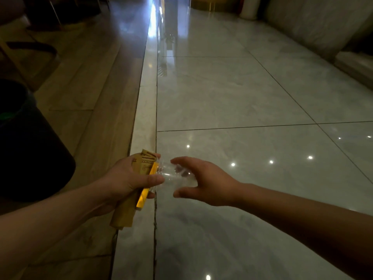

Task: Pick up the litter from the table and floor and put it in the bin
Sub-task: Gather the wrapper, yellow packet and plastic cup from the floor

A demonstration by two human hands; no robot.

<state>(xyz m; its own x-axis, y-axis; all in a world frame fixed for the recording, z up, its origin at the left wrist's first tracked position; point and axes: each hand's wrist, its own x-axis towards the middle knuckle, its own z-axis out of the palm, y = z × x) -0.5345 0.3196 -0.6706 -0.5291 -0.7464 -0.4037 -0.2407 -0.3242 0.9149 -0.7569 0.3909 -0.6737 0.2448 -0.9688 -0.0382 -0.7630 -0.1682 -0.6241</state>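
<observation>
My left hand [129,178] grips a bundle of litter: crumpled brown paper [124,214] with print on it and a shiny yellow wrapper [143,196]. Its thumb also pinches one end of a clear plastic piece [173,177]. My right hand [203,179] is curled around the other end of that clear plastic, fingers above and thumb below, touching it. Both hands hover above the glossy floor. A dark round bin [30,150] stands at the left edge, with a dark liner and something green inside its rim.
Pale glossy floor tiles [242,93] stretch ahead and right; wood-look flooring [86,81] lies left of a light stone strip [144,122]. Chair legs [30,47] stand at the far left. A pale wall or counter base [323,23] runs along the right.
</observation>
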